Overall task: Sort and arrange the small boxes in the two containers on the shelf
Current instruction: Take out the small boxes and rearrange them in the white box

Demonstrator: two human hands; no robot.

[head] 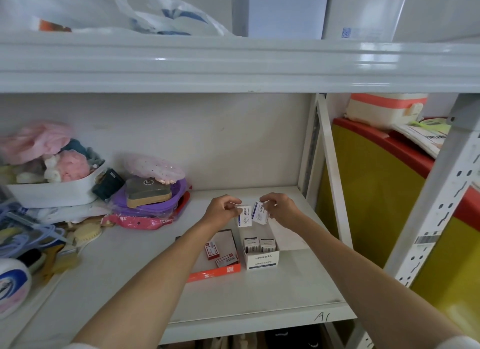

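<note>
Bare shelf (259,296) lies open in front of both containers. Above the white carton (262,261), the left hand (222,209) pinches one white box (244,217) and the right hand (281,208) pinches another (261,213). Two red boxes (219,255) lie in the red tray (213,273) alongside.

Your left hand (224,210) and right hand (281,209) each hold a small box (244,216) side by side above the paper-clip carton (262,260), which has two packs (259,245) inside. Left of that carton sits the flat tray (223,270) with two little boxes (219,255) in it. Clutter (148,193) lies further left on the shelf (259,296)
</note>
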